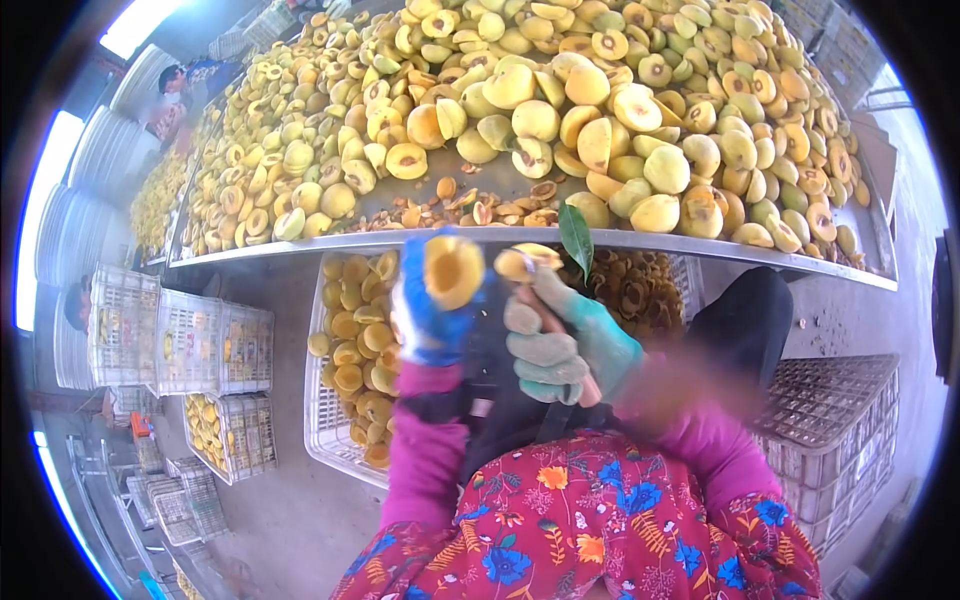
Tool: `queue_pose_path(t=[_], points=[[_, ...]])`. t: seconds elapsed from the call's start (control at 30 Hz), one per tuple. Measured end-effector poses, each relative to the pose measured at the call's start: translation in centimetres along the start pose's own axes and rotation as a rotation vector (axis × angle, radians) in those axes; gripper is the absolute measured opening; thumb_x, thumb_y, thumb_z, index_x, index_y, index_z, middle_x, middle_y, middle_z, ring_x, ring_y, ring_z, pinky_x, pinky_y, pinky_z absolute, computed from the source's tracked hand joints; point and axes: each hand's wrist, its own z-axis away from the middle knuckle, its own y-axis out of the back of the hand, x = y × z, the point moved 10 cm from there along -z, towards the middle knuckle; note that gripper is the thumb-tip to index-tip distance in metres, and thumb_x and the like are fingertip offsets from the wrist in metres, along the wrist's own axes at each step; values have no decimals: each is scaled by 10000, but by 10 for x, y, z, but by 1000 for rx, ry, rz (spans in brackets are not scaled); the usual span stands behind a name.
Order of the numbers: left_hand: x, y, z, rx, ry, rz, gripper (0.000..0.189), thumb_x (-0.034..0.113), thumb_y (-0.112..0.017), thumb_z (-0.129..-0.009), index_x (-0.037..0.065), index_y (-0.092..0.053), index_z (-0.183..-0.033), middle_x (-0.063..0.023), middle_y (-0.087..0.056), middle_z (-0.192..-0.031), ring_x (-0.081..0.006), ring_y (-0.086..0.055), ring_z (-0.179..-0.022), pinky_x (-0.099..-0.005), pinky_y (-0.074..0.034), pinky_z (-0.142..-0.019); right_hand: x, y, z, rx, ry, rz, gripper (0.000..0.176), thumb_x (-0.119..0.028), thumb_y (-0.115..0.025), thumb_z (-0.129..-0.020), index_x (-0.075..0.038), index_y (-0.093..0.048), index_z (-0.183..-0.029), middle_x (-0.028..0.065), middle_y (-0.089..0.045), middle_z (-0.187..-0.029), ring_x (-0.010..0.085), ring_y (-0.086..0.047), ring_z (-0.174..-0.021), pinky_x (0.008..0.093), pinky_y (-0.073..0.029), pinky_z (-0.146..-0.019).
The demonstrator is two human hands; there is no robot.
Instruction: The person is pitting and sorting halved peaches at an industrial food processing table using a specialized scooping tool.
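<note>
My left hand (437, 310), in a blue and white glove blurred by motion, holds a halved yellow peach (453, 272) with its hollow turned up. Wrapped in a green and grey glove, my right hand (565, 345) grips a wooden-handled tool (545, 312). A second peach piece (524, 262) sits at that tool's upper end, by my thumb. The tool's working tip is hidden or too blurred to make out. Both hands are just in front of the metal table's edge (400, 239), and a green leaf (576, 238) hangs over that edge beside my right hand.
Cut and whole peaches (535, 120) are heaped on the table, with loose pits (480, 212) near its edge. Below stands a white crate (325, 440) of peach halves; dark pits (635, 285) lie beside it. Stacked crates (180, 335) stand left, another crate stack (830, 430) right. A person (180, 95) is far left.
</note>
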Motion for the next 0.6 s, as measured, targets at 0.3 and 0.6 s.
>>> queue_pose_path(t=[0.3,0.6], points=[[-81,31,-202,-74,-41,-1324,505,396,-652,-735,45,-564,-1088,-185,-565,-1020,-361,-549,-942,-417,-466,-794,-10,132,38,656,40,35,414,-551,-416,-899,-143,-429,-829,-47,-350,-572,100,-370,-457,268,-332,-443],[-52,-23,-160,-413,-44,-771,394,177,-719,-686,41,-562,-1022,-117,-606,-910,-179,-605,-768,-300,-504,-668,-118,46,2,824,717,1276,403,-413,-473,-915,-15,-492,-854,121,-519,-539,271,-507,-416,366,-402,-391]])
